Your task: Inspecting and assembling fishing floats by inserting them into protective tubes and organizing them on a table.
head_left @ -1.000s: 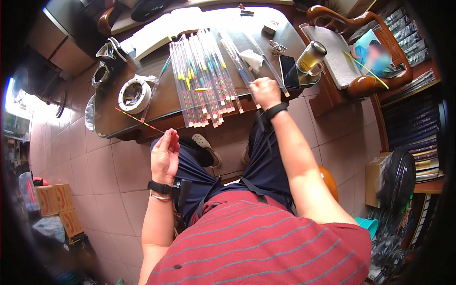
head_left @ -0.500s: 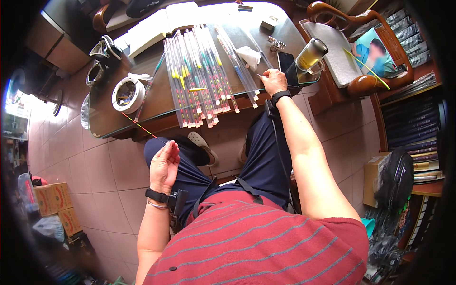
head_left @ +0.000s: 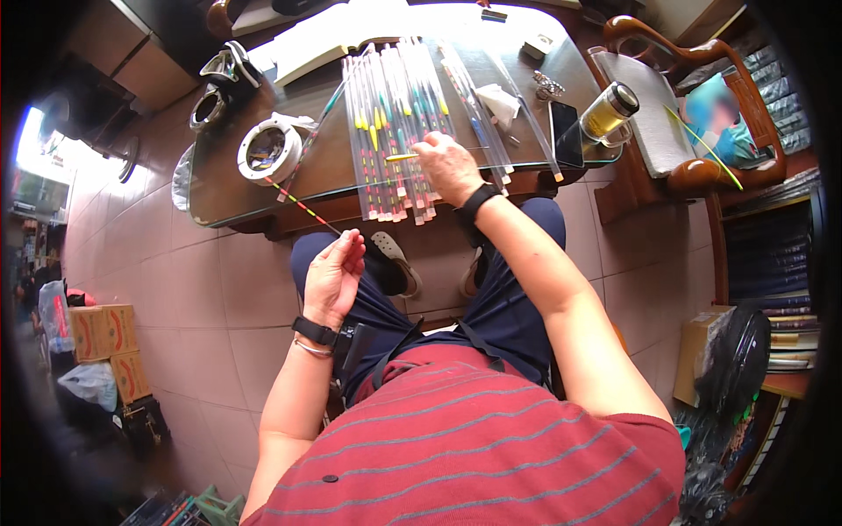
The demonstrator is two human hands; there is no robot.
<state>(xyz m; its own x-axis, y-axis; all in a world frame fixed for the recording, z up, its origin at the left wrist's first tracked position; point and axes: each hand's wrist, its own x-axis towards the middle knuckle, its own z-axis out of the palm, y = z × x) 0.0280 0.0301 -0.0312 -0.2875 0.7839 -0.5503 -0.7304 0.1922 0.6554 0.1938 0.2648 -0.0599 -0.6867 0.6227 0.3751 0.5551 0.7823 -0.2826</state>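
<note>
My left hand [head_left: 335, 279], in front of the table edge, pinches the dark end of a thin fishing float [head_left: 303, 209] with a red, yellow and black striped tip. That tip slants up to the left, close to a round white container [head_left: 248, 159]. Over the table, my right hand [head_left: 449, 171] has its fingers closed on a yellow-bodied float [head_left: 402, 158] that lies crosswise above a row of clear plastic tubes [head_left: 361, 188]. Several tubes hold floats with yellow or green bodies and striped tips. More clear tubes [head_left: 478, 114] lie to the right of my right hand.
On the right of the glass-topped table [head_left: 215, 188] are a crumpled white tissue [head_left: 500, 103], a phone [head_left: 566, 136], a metal watch [head_left: 548, 85] and a glass mug [head_left: 608, 116]. An open book [head_left: 307, 60] lies at the back. A wooden armchair [head_left: 645, 110] stands right of the table.
My right hand has moved left from beside the phone to the tubes and closed on the yellow float. The small thing it was touching lies near the tissue. My left hand still holds its float.
</note>
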